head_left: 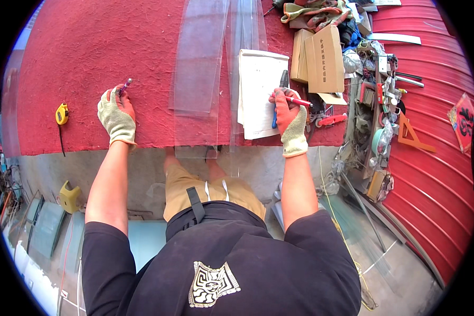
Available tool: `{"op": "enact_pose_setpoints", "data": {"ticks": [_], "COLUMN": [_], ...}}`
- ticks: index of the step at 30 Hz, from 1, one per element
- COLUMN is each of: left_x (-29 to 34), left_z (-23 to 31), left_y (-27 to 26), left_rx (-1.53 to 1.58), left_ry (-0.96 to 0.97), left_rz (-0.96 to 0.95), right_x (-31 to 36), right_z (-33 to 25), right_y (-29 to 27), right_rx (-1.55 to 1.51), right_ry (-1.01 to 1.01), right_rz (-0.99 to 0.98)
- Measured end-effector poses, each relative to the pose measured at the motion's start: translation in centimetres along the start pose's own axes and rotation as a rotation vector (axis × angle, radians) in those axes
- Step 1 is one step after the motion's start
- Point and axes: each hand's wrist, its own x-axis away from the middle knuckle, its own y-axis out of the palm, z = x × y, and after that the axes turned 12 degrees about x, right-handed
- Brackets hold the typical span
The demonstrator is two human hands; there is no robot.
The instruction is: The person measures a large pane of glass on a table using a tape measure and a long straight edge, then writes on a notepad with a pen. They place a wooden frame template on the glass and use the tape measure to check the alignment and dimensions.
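A desk with a rough, bright red covering (116, 52) spreads out before the person, with ridged red metal sheeting (432, 184) off to the right. At the far left, a yellow, rounded tape measure (61, 113) lies near the front edge, its dark strap hanging down. Next, the left hand (117, 117), in a cream and red work glove, closes around a slim purple pen-shaped tool (125, 86). Long clear glass strips (197, 68) lie overlapping in the middle, one jutting past the front edge. Just right of them is an open white paper notebook (257, 95). At its right edge the similarly gloved right hand (290, 116) grips a slim red pen (300, 101). Beyond sit brown cardboard boxes (324, 60), then an orange triangular set square (412, 135).
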Motion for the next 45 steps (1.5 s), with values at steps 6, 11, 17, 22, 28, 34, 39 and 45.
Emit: {"op": "enact_pose_setpoints", "data": {"ticks": [6,11,17,22,28,34,39,45], "left_x": [0.0,0.0,0.0,-0.1,-0.2,-0.2,0.0,0.1], "left_z": [0.0,0.0,-0.3,0.0,0.3,0.2,-0.1,-0.3], "left_y": [0.0,0.0,0.1,0.0,-0.2,0.0,0.2,0.3], "left_rx": [0.0,-0.006,-0.023,-0.028,-0.012,-0.002,0.011,-0.004], "left_ry": [0.004,0.008,0.02,0.017,0.032,0.02,0.018,-0.008], "left_rz": [-0.003,0.011,-0.001,0.003,0.019,0.02,0.02,0.016], "right_x": [-0.3,-0.4,-0.4,-0.4,-0.6,-0.5,-0.4,-0.4], "right_z": [0.8,1.1,1.1,1.5,2.2,2.2,2.0,2.0], "right_y": [0.1,0.2,0.3,0.4,0.5,0.3,0.3,0.4], "right_rx": [0.074,0.044,0.042,0.061,0.112,0.206,0.192,0.176], "right_ry": [-0.056,-0.099,-0.123,-0.122,-0.177,-0.192,-0.205,-0.192], "right_rz": [0.027,0.036,0.036,0.04,0.043,0.043,0.048,0.048]}}
